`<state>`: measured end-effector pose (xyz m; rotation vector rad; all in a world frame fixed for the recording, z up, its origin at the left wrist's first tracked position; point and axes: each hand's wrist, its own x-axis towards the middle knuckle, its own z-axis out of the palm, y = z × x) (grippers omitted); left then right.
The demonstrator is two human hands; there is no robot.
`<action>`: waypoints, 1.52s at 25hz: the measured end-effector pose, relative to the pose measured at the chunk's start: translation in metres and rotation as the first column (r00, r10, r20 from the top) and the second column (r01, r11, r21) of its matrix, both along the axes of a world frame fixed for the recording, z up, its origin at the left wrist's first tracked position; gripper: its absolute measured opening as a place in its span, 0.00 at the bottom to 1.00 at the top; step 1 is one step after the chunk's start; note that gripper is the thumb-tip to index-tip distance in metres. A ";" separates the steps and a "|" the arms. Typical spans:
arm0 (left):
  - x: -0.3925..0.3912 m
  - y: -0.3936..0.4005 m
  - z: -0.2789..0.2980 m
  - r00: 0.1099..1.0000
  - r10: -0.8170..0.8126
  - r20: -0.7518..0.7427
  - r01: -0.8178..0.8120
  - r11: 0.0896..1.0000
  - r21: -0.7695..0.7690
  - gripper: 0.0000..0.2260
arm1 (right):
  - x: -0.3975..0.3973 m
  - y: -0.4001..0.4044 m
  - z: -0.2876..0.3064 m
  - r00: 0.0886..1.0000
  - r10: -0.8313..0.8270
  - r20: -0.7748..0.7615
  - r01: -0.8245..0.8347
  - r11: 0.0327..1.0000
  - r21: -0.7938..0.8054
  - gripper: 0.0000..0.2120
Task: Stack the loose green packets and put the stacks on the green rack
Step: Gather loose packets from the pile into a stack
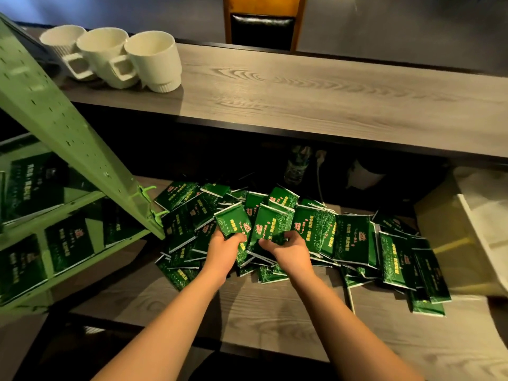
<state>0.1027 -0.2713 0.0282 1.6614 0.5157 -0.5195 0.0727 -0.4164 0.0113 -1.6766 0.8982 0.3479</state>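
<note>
Head view looks down on a loose heap of green packets (302, 237) spread over the lower wooden shelf (275, 306), with both hands buried in its near edge. The left hand (224, 250) has its fingers curled round a packet (233, 221) that stands tilted up beyond the knuckles; the right hand (286, 250) likewise grips a packet (270, 224) rising just past its fingertips, the two packets almost touching. Both forearms reach forward and a little inward, palms down, wrists low over the shelf. The likeliest slip, as I judge it, is that the glossy wrappers slide against each other once several are gathered, so a half-squared stack fans out or drops back into the heap. Packets lying under the fingers could also be dragged toward the near edge of the shelf and fall off. The green rack (68, 127) stands well to the left of the left hand, its slanted upright close beside the heap, and a carried stack could clip it. Filled rack compartments (66, 243) already hold packets lying flat. Three white cups (115, 56) sit on the upper counter (316, 94), far beyond the fingers.
</note>
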 end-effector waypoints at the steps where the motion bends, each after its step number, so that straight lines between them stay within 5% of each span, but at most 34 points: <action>1: -0.004 0.001 0.000 1.000 0.025 0.015 -0.024 0.999 -0.043 0.07 | -0.005 0.001 0.006 1.000 -0.006 0.031 0.006 1.000 0.008 0.37; 4: -0.021 0.004 -0.006 0.997 -0.011 0.076 0.019 0.993 -0.117 0.19 | -0.022 0.010 0.014 0.996 -0.035 0.083 0.032 0.999 0.041 0.37; 7: -0.034 0.007 -0.017 0.992 0.020 0.127 -0.008 0.996 -0.087 0.10 | -0.036 0.017 0.019 0.992 -0.020 0.128 0.008 0.996 0.089 0.18; 9: -0.038 0.014 -0.021 0.987 0.098 0.129 -0.086 0.992 -0.092 0.10 | -0.035 0.008 0.022 0.978 -0.088 0.189 0.070 0.993 0.099 0.14; 13: -0.040 0.024 -0.025 0.960 0.241 0.142 -0.240 0.970 -0.025 0.09 | -0.015 -0.021 0.013 0.947 0.107 0.304 -0.028 0.967 -0.253 0.12; 17: -0.033 0.027 -0.027 0.945 0.238 0.223 -0.246 0.969 0.011 0.08 | 0.022 -0.038 -0.004 0.846 0.497 0.194 -0.325 0.768 -0.552 0.33; 20: -0.030 0.025 -0.026 0.947 0.148 0.285 -0.166 0.985 0.039 0.12 | 0.040 -0.043 -0.009 0.756 0.654 0.025 -0.504 0.606 -0.615 0.49; 23: -0.034 0.023 -0.034 0.942 0.121 0.313 -0.145 0.988 0.054 0.14 | 0.036 -0.040 -0.018 0.707 0.697 -0.122 -0.566 0.453 -0.689 0.51; 26: -0.044 0.022 -0.043 0.937 0.114 0.329 -0.149 0.985 0.083 0.13 | 0.025 -0.039 -0.019 0.755 0.636 -0.157 -0.504 0.411 -0.759 0.44; 28: -0.050 0.024 -0.047 0.938 0.060 0.342 -0.104 0.988 0.114 0.12 | 0.013 -0.047 -0.021 0.802 0.594 -0.067 -0.460 0.542 -0.704 0.32; 31: -0.056 0.023 -0.055 0.930 -0.097 0.356 0.034 0.983 0.179 0.15 | -0.027 -0.072 -0.025 0.883 0.368 0.292 -0.325 0.927 -0.188 0.12; 33: -0.057 0.022 -0.061 0.922 -0.179 0.342 0.106 0.969 0.222 0.15 | -0.055 -0.092 -0.025 0.891 0.206 0.404 -0.223 0.975 -0.005 0.05; 38: -0.060 0.014 -0.073 0.890 -0.345 0.299 0.271 0.927 0.260 0.16 | -0.093 -0.113 -0.034 0.892 0.020 0.452 -0.103 0.982 0.159 0.07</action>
